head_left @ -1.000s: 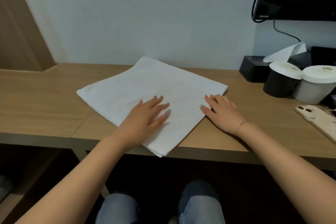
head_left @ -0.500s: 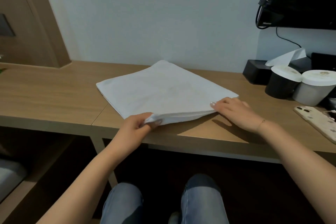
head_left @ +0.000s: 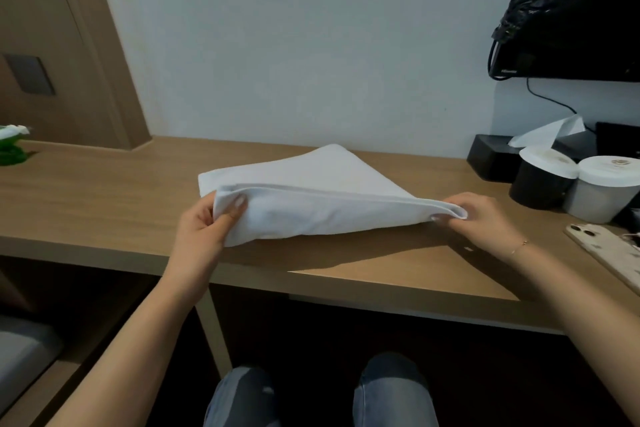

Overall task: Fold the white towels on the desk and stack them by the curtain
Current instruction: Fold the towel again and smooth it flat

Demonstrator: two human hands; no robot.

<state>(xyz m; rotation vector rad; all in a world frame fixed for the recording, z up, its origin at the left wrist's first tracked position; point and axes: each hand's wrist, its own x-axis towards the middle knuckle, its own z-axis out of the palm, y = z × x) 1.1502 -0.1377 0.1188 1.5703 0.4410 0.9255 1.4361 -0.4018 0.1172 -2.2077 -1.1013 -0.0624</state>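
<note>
At the right end of my view, a black cup (head_left: 538, 178) and a white cup (head_left: 604, 188), both lidded, stand just beside a black tissue box (head_left: 491, 158). A phone (head_left: 609, 251) lies nearby; a green object (head_left: 10, 149) sits far left.

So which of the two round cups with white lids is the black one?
The black round cup is the left one, nearer the white towel; the pale grey cup stands right of it.

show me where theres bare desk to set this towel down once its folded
Widest bare patch: desk left of the towel, up to the green item. A narrower strip lies along the front edge below the right hand. Right end is crowded: tissue box, two lidded cups, phone.
</note>
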